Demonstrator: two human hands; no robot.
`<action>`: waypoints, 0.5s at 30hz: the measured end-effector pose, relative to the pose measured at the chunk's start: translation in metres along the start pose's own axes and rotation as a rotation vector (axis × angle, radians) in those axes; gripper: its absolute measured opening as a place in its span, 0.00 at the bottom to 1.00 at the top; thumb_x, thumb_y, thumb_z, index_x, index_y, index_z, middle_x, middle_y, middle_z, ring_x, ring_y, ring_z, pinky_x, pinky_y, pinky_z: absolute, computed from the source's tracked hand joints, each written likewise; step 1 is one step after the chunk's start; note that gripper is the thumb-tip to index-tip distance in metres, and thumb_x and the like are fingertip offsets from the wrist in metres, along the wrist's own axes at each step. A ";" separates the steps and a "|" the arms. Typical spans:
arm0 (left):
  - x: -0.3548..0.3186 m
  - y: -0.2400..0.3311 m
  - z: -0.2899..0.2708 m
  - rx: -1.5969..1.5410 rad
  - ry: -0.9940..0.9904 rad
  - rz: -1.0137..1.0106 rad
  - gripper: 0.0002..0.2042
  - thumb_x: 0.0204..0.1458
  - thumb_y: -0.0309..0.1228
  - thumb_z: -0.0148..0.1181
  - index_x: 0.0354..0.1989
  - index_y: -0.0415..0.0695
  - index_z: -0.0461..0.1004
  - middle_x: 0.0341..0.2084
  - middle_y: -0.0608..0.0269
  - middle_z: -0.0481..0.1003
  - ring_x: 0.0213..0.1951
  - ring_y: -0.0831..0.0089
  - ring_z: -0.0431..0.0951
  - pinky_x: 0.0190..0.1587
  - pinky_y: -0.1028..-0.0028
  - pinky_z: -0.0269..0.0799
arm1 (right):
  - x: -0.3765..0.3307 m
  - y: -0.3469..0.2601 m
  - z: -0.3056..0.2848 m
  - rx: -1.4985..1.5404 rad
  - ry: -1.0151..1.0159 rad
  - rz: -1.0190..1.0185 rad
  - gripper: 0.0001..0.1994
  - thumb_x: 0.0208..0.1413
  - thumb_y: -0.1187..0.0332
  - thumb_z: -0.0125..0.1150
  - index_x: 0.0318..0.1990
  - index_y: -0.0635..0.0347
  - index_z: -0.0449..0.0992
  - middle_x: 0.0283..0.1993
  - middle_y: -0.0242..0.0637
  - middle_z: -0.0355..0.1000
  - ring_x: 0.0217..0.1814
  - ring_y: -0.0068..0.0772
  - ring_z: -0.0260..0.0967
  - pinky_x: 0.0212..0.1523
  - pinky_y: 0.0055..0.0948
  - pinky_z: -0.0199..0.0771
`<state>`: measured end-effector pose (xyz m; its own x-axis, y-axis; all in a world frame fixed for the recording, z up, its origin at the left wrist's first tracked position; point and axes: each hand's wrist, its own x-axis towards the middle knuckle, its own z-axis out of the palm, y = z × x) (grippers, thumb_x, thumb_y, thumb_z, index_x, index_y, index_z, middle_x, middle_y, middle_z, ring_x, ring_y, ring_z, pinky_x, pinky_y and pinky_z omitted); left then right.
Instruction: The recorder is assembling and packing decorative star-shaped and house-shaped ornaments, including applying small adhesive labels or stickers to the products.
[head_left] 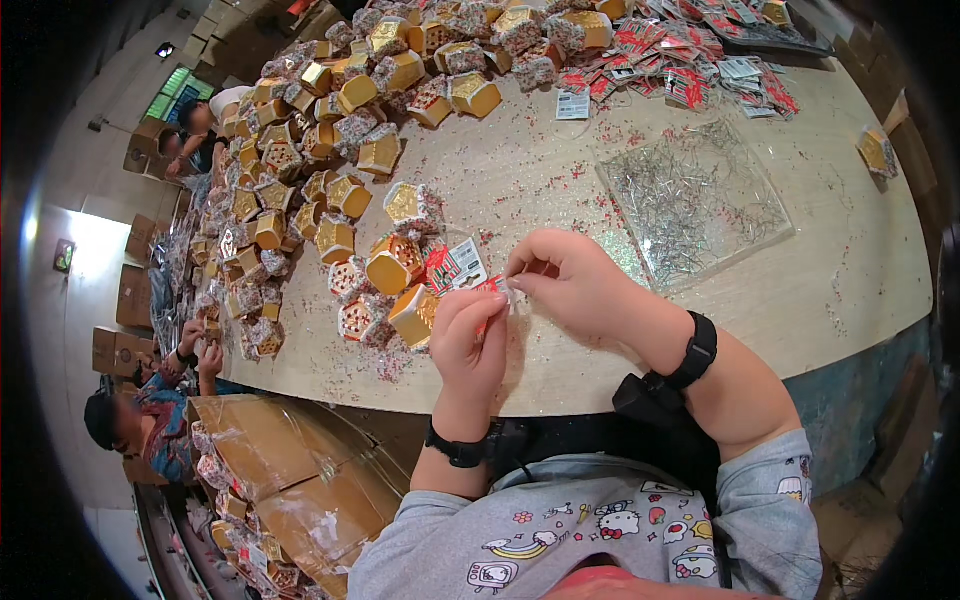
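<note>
Both hands meet over the near edge of the tabletop (600, 370): the left hand (468, 340) and the right hand (570, 280) pinch a small red tag (492, 290) between their fingertips. Just left of the hands lie gold hexagonal boxes (400, 270) and a red-and-white card (458, 266). Farther back sits a clear tray of metal pins (695, 200), then a pile of red cards (680, 60).

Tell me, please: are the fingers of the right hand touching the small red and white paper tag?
Touching. In the head view, the right hand pinches the end of the small red and white paper tag between thumb and forefinger, while the left hand holds it from below.
</note>
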<state>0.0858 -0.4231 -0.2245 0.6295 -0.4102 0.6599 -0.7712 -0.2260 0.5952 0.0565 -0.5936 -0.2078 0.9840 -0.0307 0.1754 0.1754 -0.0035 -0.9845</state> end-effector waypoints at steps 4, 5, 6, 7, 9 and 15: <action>0.002 0.006 -0.004 0.006 0.014 0.107 0.10 0.40 0.16 0.61 0.31 0.41 0.73 0.28 0.58 0.73 0.31 0.63 0.73 0.35 0.70 0.68 | 0.003 0.006 0.004 0.417 -0.111 0.279 0.07 0.52 0.72 0.58 0.37 0.65 0.74 0.29 0.30 0.70 0.29 0.20 0.66 0.31 0.21 0.67; 0.001 0.007 -0.004 0.020 0.006 0.128 0.10 0.39 0.17 0.61 0.31 0.41 0.73 0.28 0.58 0.73 0.31 0.63 0.73 0.35 0.69 0.68 | 0.003 0.007 0.004 0.512 -0.166 0.356 0.08 0.53 0.71 0.58 0.38 0.65 0.74 0.29 0.29 0.69 0.30 0.18 0.66 0.30 0.20 0.66; 0.003 0.009 -0.007 0.050 0.002 0.154 0.10 0.39 0.17 0.62 0.31 0.42 0.73 0.28 0.59 0.73 0.31 0.63 0.73 0.35 0.69 0.68 | 0.005 0.003 0.005 0.536 -0.163 0.378 0.09 0.53 0.72 0.57 0.40 0.66 0.73 0.31 0.31 0.70 0.30 0.18 0.66 0.30 0.20 0.67; 0.005 0.011 -0.008 0.084 0.018 0.191 0.10 0.39 0.18 0.62 0.31 0.42 0.73 0.28 0.59 0.73 0.31 0.63 0.72 0.34 0.68 0.68 | 0.003 -0.002 0.006 0.558 -0.161 0.401 0.10 0.54 0.73 0.56 0.43 0.67 0.72 0.32 0.33 0.70 0.30 0.19 0.66 0.30 0.19 0.67; 0.006 0.014 -0.007 0.156 0.050 0.261 0.11 0.38 0.19 0.63 0.31 0.44 0.73 0.28 0.60 0.73 0.31 0.62 0.72 0.34 0.67 0.68 | 0.000 -0.004 0.010 0.630 -0.164 0.424 0.12 0.55 0.73 0.55 0.46 0.68 0.71 0.33 0.33 0.70 0.29 0.18 0.66 0.30 0.18 0.67; -0.003 0.017 -0.014 0.295 0.124 0.257 0.12 0.38 0.23 0.65 0.33 0.49 0.74 0.34 0.65 0.67 0.40 0.62 0.68 0.42 0.67 0.66 | -0.008 0.004 0.022 0.699 -0.218 0.453 0.13 0.56 0.71 0.55 0.48 0.67 0.71 0.31 0.30 0.70 0.29 0.16 0.66 0.30 0.17 0.66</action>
<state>0.0723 -0.4131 -0.2101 0.4052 -0.3812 0.8310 -0.8877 -0.3813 0.2580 0.0499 -0.5714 -0.2130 0.9351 0.3124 -0.1673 -0.3274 0.5815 -0.7447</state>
